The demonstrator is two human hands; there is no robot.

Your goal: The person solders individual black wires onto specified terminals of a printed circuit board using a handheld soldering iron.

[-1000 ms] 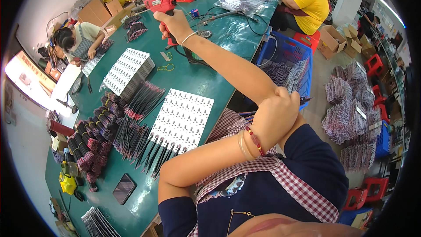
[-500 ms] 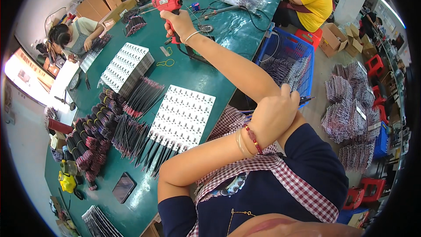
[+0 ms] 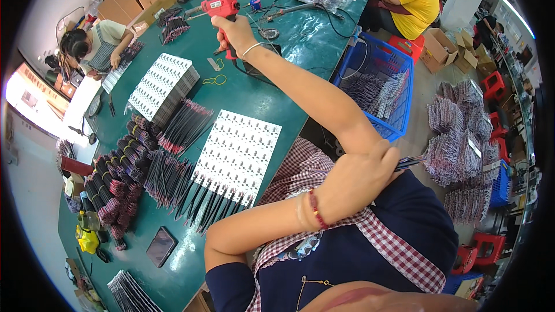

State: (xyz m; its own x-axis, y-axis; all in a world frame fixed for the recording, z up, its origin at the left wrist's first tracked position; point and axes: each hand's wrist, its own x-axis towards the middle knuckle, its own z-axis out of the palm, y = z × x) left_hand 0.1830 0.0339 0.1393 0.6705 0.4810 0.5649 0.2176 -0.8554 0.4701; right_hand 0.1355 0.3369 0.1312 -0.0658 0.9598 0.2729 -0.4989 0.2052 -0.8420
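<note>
My right hand (image 3: 236, 33) is wrapped round the grip of a red pistol-shaped soldering gun (image 3: 221, 4), held over the green table with its tip pointing left. Crossing under that arm, my left hand (image 3: 361, 176) is closed on a thin bundle of dark wires (image 3: 409, 163), whose ends stick out to the right; most of the bundle is hidden by the fingers. On the table before me lies a white circuit board panel (image 3: 238, 149), with a row of black wires (image 3: 217, 205) along its near edge. Behind it stands a stack of similar panels (image 3: 165, 84).
Loose black-and-red wires (image 3: 167, 179) and tied wire bundles (image 3: 113, 196) lie left of the panel. A phone (image 3: 162, 247) rests nearer. At right a blue crate (image 3: 399, 112) holds wired parts. Co-workers sit at the far left (image 3: 107, 43) and far right (image 3: 413, 3).
My left hand has moved down and slightly left, and more of the wire ends show beyond it. My right hand keeps the soldering gun in nearly the same place.
</note>
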